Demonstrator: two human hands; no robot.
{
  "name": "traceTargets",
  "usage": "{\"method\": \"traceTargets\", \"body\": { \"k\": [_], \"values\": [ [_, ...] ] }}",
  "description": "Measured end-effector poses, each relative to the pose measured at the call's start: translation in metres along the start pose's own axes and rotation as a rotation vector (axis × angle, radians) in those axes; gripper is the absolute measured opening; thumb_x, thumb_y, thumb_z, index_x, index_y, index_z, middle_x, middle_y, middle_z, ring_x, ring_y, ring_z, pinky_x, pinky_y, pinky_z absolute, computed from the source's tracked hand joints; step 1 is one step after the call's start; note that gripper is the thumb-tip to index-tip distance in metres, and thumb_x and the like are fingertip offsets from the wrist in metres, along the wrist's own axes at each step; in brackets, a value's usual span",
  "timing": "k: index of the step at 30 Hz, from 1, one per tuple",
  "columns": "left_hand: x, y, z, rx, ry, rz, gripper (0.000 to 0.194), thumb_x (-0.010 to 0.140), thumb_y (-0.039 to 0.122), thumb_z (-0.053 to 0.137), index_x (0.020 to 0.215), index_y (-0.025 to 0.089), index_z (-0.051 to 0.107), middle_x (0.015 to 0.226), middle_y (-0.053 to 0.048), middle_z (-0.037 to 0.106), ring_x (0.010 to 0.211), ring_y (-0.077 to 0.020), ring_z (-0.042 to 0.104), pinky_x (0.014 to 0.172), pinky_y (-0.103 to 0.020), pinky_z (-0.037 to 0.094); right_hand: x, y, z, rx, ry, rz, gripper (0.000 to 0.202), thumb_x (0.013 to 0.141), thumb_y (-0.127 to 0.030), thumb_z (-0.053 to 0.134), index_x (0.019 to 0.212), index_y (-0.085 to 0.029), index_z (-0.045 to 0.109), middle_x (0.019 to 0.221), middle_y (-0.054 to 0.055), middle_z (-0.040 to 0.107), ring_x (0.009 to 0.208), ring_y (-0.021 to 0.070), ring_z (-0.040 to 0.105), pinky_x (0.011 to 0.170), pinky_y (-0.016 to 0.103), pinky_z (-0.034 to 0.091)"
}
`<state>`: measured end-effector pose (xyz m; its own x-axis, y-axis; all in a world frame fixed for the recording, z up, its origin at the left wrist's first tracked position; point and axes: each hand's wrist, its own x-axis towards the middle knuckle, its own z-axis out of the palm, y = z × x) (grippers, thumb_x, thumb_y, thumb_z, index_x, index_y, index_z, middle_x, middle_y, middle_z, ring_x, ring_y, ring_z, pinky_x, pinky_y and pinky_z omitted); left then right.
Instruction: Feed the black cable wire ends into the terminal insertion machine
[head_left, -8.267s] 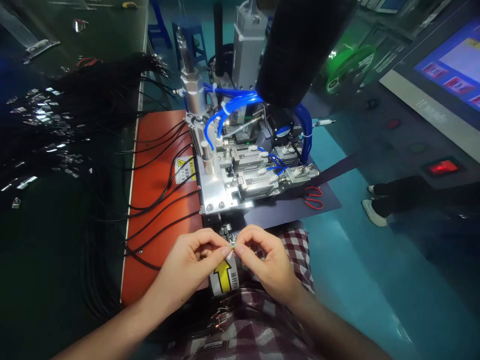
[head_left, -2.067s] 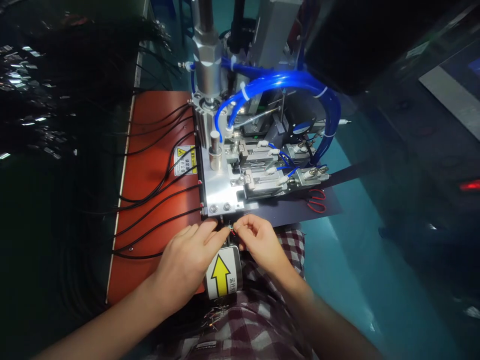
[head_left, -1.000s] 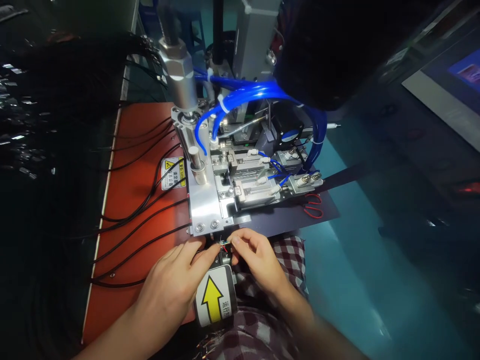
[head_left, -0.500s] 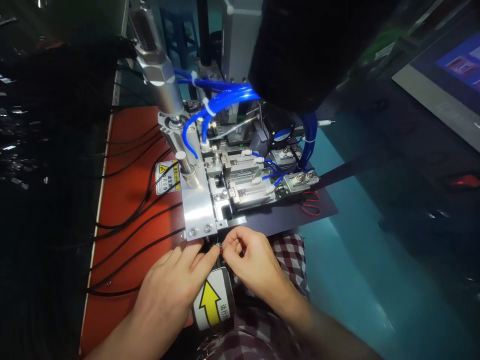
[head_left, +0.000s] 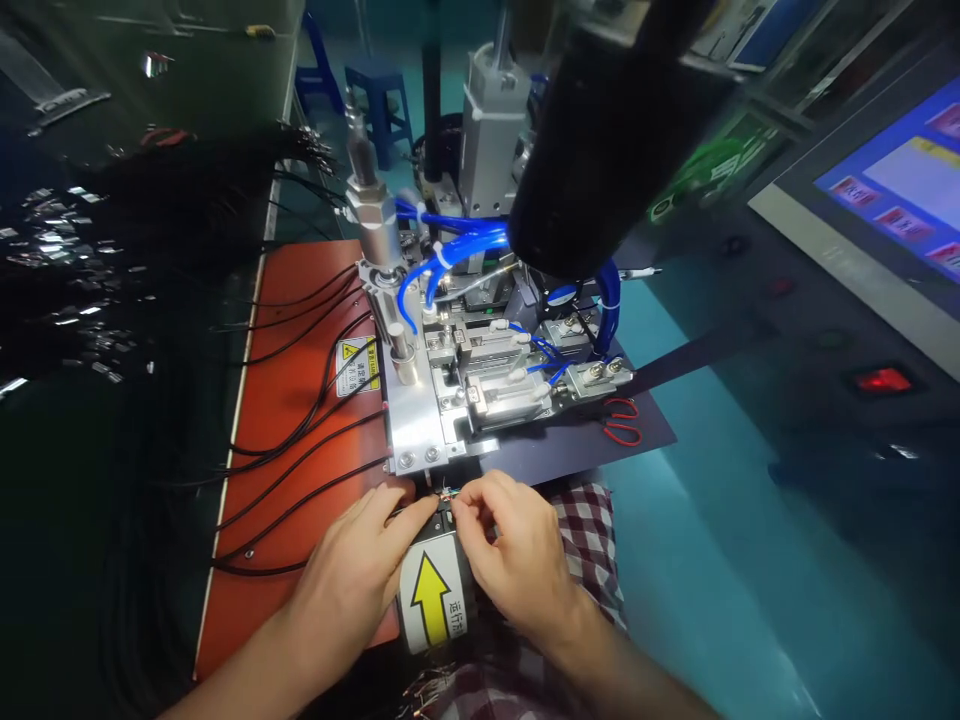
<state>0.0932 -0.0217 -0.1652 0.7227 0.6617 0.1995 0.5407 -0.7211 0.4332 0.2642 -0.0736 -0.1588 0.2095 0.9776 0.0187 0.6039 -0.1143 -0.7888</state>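
A tiny bundle of thin coloured wires [head_left: 447, 494] shows between my fingertips, just in front of the machine's metal plate [head_left: 417, 425]. My left hand [head_left: 364, 545] comes in from the left, its thumb and fingers closed on the near side of the wires. From the other side, my right hand [head_left: 517, 545] pinches the wire ends between thumb and index finger. Much of what the fingers hold is covered by them. Below the fingertips is a white label with a yellow arrow [head_left: 430, 598], on a dark rounded part.
Behind my hands stands a machine with metal cylinders [head_left: 510, 390] and blue air tubes [head_left: 472, 245]. Black cables [head_left: 300, 435] cross the orange-red surface [head_left: 285, 520] at left. Red-handled scissors [head_left: 622, 422] lie at the plate's right. A screen [head_left: 892, 200] is far right.
The whole view has shifted, so the machine sits slightly lower and further right. My fingertips stay together at the wires, with the right hand turned a little and more of the wires showing.
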Motion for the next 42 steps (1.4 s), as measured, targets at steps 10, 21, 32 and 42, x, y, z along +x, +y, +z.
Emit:
{"method": "traceTargets", "body": {
  "k": [10,21,32,42],
  "values": [
    [0.005,0.002,-0.005,-0.010,0.006,0.045,0.032,0.087,0.009,0.037,0.109,0.016,0.058,0.088,-0.007,0.054,0.075,-0.0186,0.056,0.063,-0.028,0.049,0.014,0.031,0.011,0.712,-0.247,0.437,0.022,0.079,-0.037,0.057,0.072,-0.016,0.053,0.050,-0.006,0.046,0.042,0.0084,0.042,0.044,0.022,0.033],
    [0.003,0.001,-0.002,-0.032,-0.034,-0.007,0.031,0.089,0.013,0.036,0.112,0.020,0.057,0.092,-0.008,0.054,0.080,-0.0191,0.056,0.067,-0.030,0.050,0.015,0.026,0.007,0.823,-0.269,0.469,0.022,0.069,-0.036,0.068,0.071,-0.016,0.060,0.053,-0.006,0.049,0.044,0.0078,0.043,0.045,0.021,0.033],
    [0.001,0.000,-0.002,-0.063,-0.059,-0.025,0.034,0.088,0.010,0.037,0.115,0.020,0.056,0.098,-0.008,0.054,0.087,-0.0200,0.055,0.072,-0.031,0.050,0.010,0.026,0.018,1.040,-0.112,0.540,0.013,0.077,-0.029,0.060,0.075,-0.015,0.061,0.052,-0.006,0.047,0.044,0.0065,0.037,0.046,0.020,0.029],
    [0.008,0.005,-0.008,-0.009,-0.005,0.035,0.029,0.088,0.012,0.038,0.106,0.014,0.060,0.091,-0.009,0.057,0.079,-0.0204,0.058,0.065,-0.031,0.052,0.014,0.010,0.024,0.485,0.016,0.298,0.014,0.077,-0.029,0.062,0.069,-0.017,0.058,0.055,-0.005,0.043,0.050,0.0096,0.037,0.047,0.023,0.030]
  ]
}}
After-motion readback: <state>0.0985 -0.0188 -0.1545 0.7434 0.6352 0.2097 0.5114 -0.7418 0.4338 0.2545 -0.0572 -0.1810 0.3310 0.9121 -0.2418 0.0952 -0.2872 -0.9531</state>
